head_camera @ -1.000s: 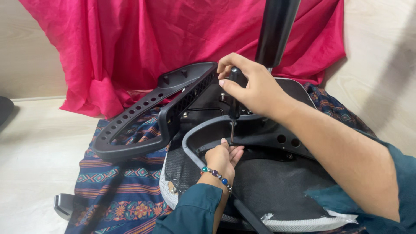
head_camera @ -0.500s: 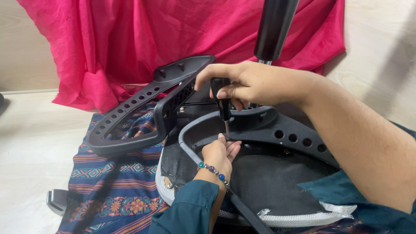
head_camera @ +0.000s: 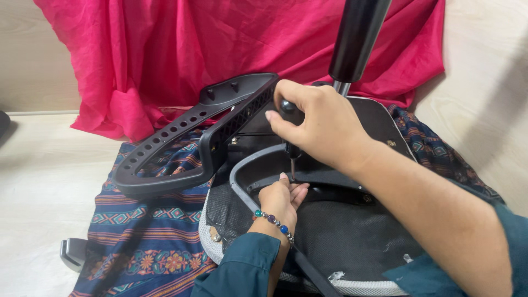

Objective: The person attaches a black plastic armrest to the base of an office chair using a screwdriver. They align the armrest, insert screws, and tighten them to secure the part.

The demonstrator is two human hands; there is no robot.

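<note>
**Floor job: screwdriver on upturned chair underside**

Pale wood-look floor (head_camera: 38,181), with a patterned blue woven cloth (head_camera: 148,231) spread over it and the upturned office chair lying on that.

Near to far:

- 6 o'clock, closest to you: your teal sleeves (head_camera: 242,269). Left wrist wears a beaded bracelet (head_camera: 273,220).
- Your left hand (head_camera: 280,198) sits just below frame centre, fingers loosely curled, tips resting on the chair frame right at the foot of the screwdriver shaft. Can't tell whether it pinches a screw; the spot is hidden by the fingers.
- Seat (head_camera: 341,236): black mesh underside up, grey-white rim along its near edge, running from 7 to 5 o'clock. A grey curved bracket (head_camera: 242,176) arcs over it at 9 o'clock of your left hand.
- Your right hand (head_camera: 316,124), centre frame, is clenched around the black handle of the screwdriver (head_camera: 290,148). Tool stands upright, thin metal shaft pointing straight down, tip touching the frame just beside your left fingertips.
- 10 o'clock of the right hand: black perforated armrest piece (head_camera: 187,148), tilted, its low end resting on the cloth.
- 12 o'clock: black gas-lift cylinder (head_camera: 357,38) rising out of the chair base and leaving the top of frame.
- Farthest: crumpled pink fabric (head_camera: 165,49) draped along the back, from 10 to 2 o'clock.
- 8 o'clock, frame edge: small grey plastic part (head_camera: 71,253) on the floor, partly under the cloth.
</note>
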